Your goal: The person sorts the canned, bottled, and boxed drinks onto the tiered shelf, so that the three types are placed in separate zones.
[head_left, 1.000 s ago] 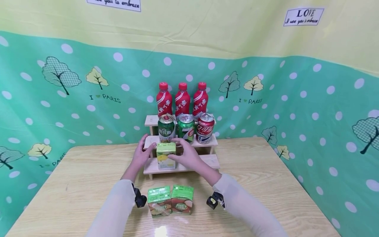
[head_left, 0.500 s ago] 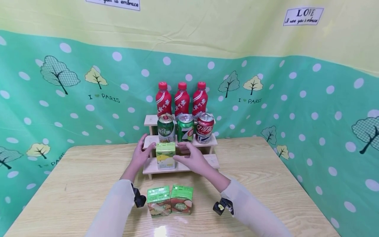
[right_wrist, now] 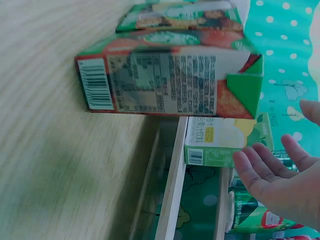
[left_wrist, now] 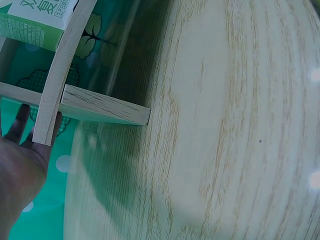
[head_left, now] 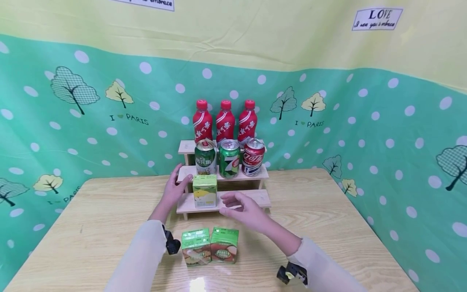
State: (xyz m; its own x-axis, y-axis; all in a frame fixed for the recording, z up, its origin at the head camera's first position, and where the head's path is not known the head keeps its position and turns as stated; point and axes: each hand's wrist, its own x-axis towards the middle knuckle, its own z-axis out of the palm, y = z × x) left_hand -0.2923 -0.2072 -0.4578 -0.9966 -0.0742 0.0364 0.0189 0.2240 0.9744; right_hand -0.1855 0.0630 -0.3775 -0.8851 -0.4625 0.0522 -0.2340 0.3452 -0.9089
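A yellow-green juice carton (head_left: pixel 205 191) stands upright on the lowest tier of a wooden step shelf (head_left: pixel 259 198), toward its left end. My left hand (head_left: pixel 173 190) is at the shelf's left side, its spread fingers and thumb right at the end of the middle tier; in the left wrist view its fingertips are partly behind the wood. To the carton's right, apart from it, my right hand (head_left: pixel 248 211) hovers with loosely bent fingers and holds nothing. Two green-topped juice cartons with red-brown fronts, one left (head_left: pixel 197 247) and one right (head_left: pixel 224 245), stand on the table before the shelf.
On the middle tier stand a dark green can (head_left: pixel 205 157), a bright green can (head_left: pixel 229 159) and a red can (head_left: pixel 253 157). Red bottles (head_left: pixel 225 121) line the top tier. A patterned green and yellow cloth (head_left: pixel 146 93) hangs behind the wooden table (head_left: pixel 109 227).
My right hand has let go of the yellow-green carton and drawn back to the right and toward me. The carton stays on the lowest tier; my left hand has hardly moved.
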